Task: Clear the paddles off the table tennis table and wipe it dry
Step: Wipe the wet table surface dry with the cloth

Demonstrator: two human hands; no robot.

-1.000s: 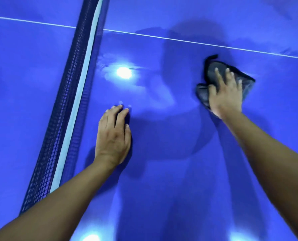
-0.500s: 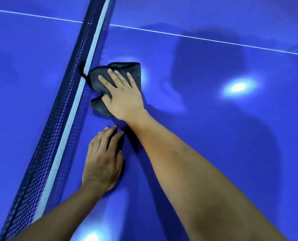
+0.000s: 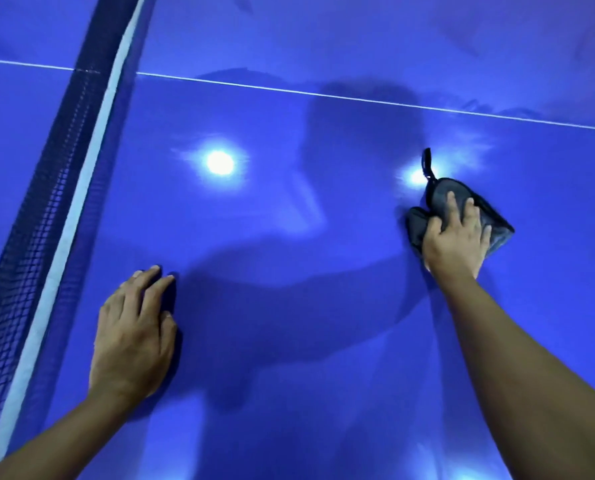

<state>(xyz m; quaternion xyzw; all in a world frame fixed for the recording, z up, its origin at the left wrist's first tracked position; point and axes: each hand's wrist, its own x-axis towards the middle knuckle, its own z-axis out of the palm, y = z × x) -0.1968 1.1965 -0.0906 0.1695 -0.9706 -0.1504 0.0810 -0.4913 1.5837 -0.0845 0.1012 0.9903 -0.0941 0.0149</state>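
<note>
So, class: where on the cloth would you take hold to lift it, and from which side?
Probably the loop at the cloth's far corner, pinched from above: it sticks out clear of the right hand, which presses the bunched cloth flat on the table.

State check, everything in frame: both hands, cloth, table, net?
left hand: flat on the table, fingers straight, holds nothing
right hand: presses the cloth down, fingers spread on top
cloth: dark grey, bunched, on the table under the right hand
table: blue, glossy, lamp glare on it; wet or dry cannot be told
net: upright, stretched
</note>
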